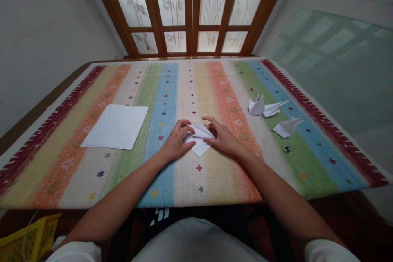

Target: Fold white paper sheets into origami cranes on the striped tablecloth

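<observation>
A small piece of folded white paper [199, 147] lies on the striped tablecloth in front of me, a pointed corner toward me and layered flaps on top. My left hand [177, 141] grips its left edge between thumb and curled fingers. On the opposite side, my right hand [225, 136] pinches the right edge, thumb in front and fingers bent over the back. The fingers partly cover both side corners. To the right stand three folded paper cranes: one [256, 106] at the left, one [273, 109] beside it, and another [285, 127] nearer me.
Square white paper [115, 127] lies flat on the left; whether it is one sheet or several I cannot tell. The striped tablecloth [172, 180] covers the table. A yellow plastic basket [30, 237] sits below the front left edge. Wooden glazed doors [192, 12] stand behind the table.
</observation>
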Tool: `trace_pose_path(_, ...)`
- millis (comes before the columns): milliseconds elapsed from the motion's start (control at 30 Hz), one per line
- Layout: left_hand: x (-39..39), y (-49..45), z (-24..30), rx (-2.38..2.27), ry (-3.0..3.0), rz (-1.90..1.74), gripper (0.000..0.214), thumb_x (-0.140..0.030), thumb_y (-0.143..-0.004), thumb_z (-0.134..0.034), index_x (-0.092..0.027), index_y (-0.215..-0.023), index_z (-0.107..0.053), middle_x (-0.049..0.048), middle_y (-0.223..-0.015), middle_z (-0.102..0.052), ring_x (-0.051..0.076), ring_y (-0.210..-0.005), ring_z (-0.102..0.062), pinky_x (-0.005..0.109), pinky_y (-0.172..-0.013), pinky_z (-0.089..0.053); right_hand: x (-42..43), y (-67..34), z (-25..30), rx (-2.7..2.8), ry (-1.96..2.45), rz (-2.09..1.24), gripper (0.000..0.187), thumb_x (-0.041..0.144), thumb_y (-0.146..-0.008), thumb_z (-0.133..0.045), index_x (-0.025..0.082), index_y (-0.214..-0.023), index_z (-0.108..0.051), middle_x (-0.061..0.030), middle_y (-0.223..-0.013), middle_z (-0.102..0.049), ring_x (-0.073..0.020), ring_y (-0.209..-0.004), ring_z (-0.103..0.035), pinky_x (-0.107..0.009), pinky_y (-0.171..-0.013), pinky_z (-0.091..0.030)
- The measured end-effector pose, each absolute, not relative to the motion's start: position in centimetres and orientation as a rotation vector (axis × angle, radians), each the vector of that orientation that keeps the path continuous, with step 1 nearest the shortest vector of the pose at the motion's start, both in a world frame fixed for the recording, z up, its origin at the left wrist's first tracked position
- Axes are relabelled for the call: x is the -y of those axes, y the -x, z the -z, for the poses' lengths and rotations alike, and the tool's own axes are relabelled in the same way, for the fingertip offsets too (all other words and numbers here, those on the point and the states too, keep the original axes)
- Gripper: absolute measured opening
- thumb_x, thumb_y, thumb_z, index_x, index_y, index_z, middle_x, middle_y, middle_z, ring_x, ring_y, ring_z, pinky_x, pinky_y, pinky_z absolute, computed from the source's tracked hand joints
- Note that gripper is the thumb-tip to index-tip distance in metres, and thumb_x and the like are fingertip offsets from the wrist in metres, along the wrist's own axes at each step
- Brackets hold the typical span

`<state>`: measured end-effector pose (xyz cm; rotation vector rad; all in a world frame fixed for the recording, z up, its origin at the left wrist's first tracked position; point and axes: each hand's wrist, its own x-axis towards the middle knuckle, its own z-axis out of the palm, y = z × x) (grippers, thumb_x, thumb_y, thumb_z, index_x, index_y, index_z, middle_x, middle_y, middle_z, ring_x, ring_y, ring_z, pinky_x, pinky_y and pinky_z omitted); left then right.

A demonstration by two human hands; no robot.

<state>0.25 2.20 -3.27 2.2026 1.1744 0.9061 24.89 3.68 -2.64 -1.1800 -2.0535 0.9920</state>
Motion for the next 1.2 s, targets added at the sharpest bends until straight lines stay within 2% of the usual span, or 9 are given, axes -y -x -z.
trace_pose_path(67, -2.3, -0.2, 3.3, -1.176, -2.206, -0.902, 0.030, -0.010, -0.081, -0.082, -0.020, -0.105, -0.067, 0.0110, -0.134, -0.059, 0.026, -0.122, -0.064, 0.050, -0.110, -0.054, -3.7, -25.0, 2.6, 2.063, 1.151, -0.962, 0.073, 0.014, -0.084, -0.076, 0.026, -0.151, -0.048, -0.0086, -0.114, -0.076, -0.0230, -0.094, -0.073, -0.038, -0.088, -0.058)
trace_pose_path(167, -2.4, -0.2, 3.5, -1.171, -2.233, -0.872, 0.028, -0.012, -0.084, -0.080, -0.020, -0.108, -0.068, 0.0099, -0.127, -0.065, 0.026, -0.121, -0.065, 0.051, -0.110, -0.054, -3.9, -25.2, 2.8, 2.138, 1.113, -0.749, 0.048, 0.017, -0.087, -0.077, 0.025, -0.132, -0.066, -0.0118, -0.128, -0.070, -0.0256, -0.111, -0.069, -0.043, -0.099, -0.056)
trace_pose_path(233, -2.4, -0.2, 3.6, -1.174, -2.259, -0.840, 0.027, -0.014, -0.086, -0.079, -0.021, -0.111, -0.069, 0.0098, -0.126, -0.067, 0.027, -0.122, -0.065, 0.052, -0.110, -0.053, -3.9, -25.3, 2.8, 2.219, 1.118, -0.604, 0.032, 0.018, -0.089, -0.077, 0.025, -0.120, -0.074, -0.0116, -0.126, -0.069, -0.0270, -0.115, -0.066, -0.046, -0.102, -0.054)
trace_pose_path(300, -2.4, -0.2, 3.6, -1.178, -2.284, -0.816, 0.028, -0.016, -0.087, -0.078, -0.020, -0.114, -0.069, 0.0107, -0.128, -0.069, 0.028, -0.124, -0.065, 0.054, -0.112, -0.052, -3.9, -25.3, 2.9, 2.311, 1.124, -0.529, 0.026, 0.018, -0.092, -0.074, 0.024, -0.117, -0.078, -0.0107, -0.116, -0.071, -0.0262, -0.108, -0.067, -0.044, -0.098, -0.055)
trace_pose_path(533, -2.1, -0.1, 3.5, -1.171, -2.372, -0.776, 0.042, -0.020, -0.091, -0.074, -0.022, -0.133, -0.067, 0.0127, -0.139, -0.068, 0.030, -0.130, -0.062, 0.056, -0.114, -0.051, -3.1, -24.6, 2.9, 2.488, 1.162, -0.252, 0.022, 0.017, -0.102, -0.062, 0.023, -0.108, -0.082, -0.0109, -0.100, -0.074, -0.0246, -0.094, -0.068, -0.037, -0.082, -0.054)
trace_pose_path(733, -2.0, -0.2, 3.5, -1.122, -2.410, -0.776, 0.035, -0.021, -0.095, -0.071, -0.020, -0.130, -0.071, 0.0124, -0.135, -0.072, 0.028, -0.125, -0.064, 0.054, -0.109, -0.055, -2.7, -24.3, 2.8, 2.581, 1.166, -0.087, 0.021, 0.015, -0.103, -0.061, 0.020, -0.109, -0.080, -0.0117, -0.101, -0.076, -0.0242, -0.093, -0.066, -0.033, -0.073, -0.049)
trace_pose_path(1200, -1.7, -0.2, 3.8, -1.180, -2.430, -0.722, 0.030, -0.023, -0.096, -0.070, -0.020, -0.126, -0.073, 0.0130, -0.140, -0.071, 0.027, -0.129, -0.068, 0.051, -0.113, -0.056, -2.9, -24.6, 2.7, 2.628, 1.099, -0.023, 0.020, 0.018, -0.105, -0.060, 0.022, -0.107, -0.080, -0.0103, -0.100, -0.076, -0.0230, -0.091, -0.063, -0.032, -0.069, -0.044)
